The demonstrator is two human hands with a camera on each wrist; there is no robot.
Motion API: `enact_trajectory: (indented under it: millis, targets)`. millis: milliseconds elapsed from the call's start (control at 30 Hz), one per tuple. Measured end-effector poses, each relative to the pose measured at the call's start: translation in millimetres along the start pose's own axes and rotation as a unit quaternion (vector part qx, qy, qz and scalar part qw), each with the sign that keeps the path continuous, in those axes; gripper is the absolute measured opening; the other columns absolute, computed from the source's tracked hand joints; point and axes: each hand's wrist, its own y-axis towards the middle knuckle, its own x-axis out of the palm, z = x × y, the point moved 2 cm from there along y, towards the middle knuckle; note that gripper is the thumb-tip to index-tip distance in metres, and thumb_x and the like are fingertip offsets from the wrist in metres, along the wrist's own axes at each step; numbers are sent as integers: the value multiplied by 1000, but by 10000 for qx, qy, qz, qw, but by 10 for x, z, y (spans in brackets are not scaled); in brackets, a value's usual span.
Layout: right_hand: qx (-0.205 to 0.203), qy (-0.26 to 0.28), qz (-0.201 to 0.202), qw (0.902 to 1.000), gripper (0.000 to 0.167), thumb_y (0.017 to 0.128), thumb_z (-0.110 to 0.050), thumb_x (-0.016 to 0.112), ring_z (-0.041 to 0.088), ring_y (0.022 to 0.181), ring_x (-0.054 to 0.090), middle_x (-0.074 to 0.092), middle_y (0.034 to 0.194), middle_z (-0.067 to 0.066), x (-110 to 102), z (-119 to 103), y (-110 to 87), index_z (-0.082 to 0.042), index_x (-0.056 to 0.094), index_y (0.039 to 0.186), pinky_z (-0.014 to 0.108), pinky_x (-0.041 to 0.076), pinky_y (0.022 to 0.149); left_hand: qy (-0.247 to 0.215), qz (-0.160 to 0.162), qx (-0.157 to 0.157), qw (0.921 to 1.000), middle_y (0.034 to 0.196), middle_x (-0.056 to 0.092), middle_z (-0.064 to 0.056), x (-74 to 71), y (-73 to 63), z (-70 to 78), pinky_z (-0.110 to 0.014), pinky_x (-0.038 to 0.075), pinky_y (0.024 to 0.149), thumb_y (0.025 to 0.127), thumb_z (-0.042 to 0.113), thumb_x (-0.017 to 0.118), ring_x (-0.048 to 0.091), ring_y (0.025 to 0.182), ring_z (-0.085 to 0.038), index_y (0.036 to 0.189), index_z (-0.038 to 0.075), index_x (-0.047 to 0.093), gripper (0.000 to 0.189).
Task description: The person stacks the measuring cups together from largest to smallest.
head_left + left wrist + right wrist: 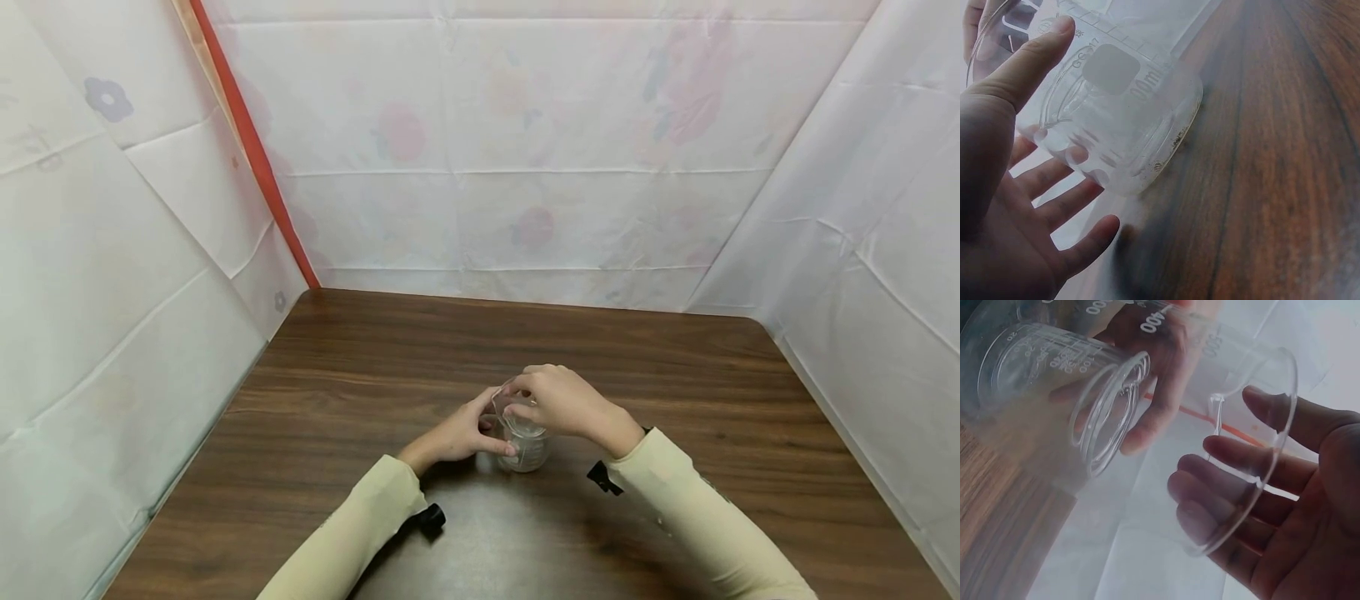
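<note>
A large clear glass beaker (529, 455) with white markings stands on the table near its middle. My left hand (453, 435) holds it from the left, with the thumb on the near wall and the fingers round the other side. Inside lies a smaller graduated beaker (1054, 359), its rim facing the large beaker's mouth. My right hand (564, 402) is at that mouth, and its loosely bent fingers (1197, 522) reach in past the rim. A gap separates those fingertips from the small beaker in the right wrist view.
The brown wood-grain table (360, 350) extends around the beakers. White printed sheets (480, 108) hang at the back and both sides. A red strip (255, 150) runs down the back left corner.
</note>
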Motion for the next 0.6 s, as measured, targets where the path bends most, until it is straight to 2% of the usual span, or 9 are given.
enact_trajectory:
  millis: [167, 333, 467, 600]
  targets:
    - [-164, 137, 251, 9995, 19, 90, -26, 71, 5, 72, 59, 70, 94, 0, -30, 40, -7, -12, 75, 103, 18, 47, 63, -7, 2, -33, 10000, 140, 52, 4, 0, -5, 11, -42, 46, 103, 79, 36, 82, 51, 127, -17, 148, 25, 33, 86]
    - [-313, 210, 459, 9982, 18, 91, -25, 70, 2, 68, 55, 68, 89, -1, -72, 55, -22, -11, 75, 101, 16, 44, 59, 41, 16, -25, 10000, 142, 51, 1, -3, -8, 17, -42, 47, 102, 79, 35, 82, 51, 129, -20, 149, 24, 32, 87]
    - [-476, 224, 691, 9962, 18, 91, -25, 69, 4, 67, 56, 68, 88, 1, -95, 76, -45, -10, 75, 99, 16, 45, 59, 73, -9, -30, 10000, 147, 47, 0, -3, -10, 20, -43, 46, 104, 79, 37, 81, 48, 133, -22, 149, 23, 33, 86]
    - [-468, 274, 877, 9947, 17, 91, -24, 69, 7, 69, 57, 69, 90, 3, -103, 122, -73, -10, 74, 100, 17, 45, 60, 109, -8, -55, 9999, 148, 45, 0, -6, -19, 31, -45, 46, 104, 79, 38, 81, 46, 134, -24, 148, 23, 33, 86]
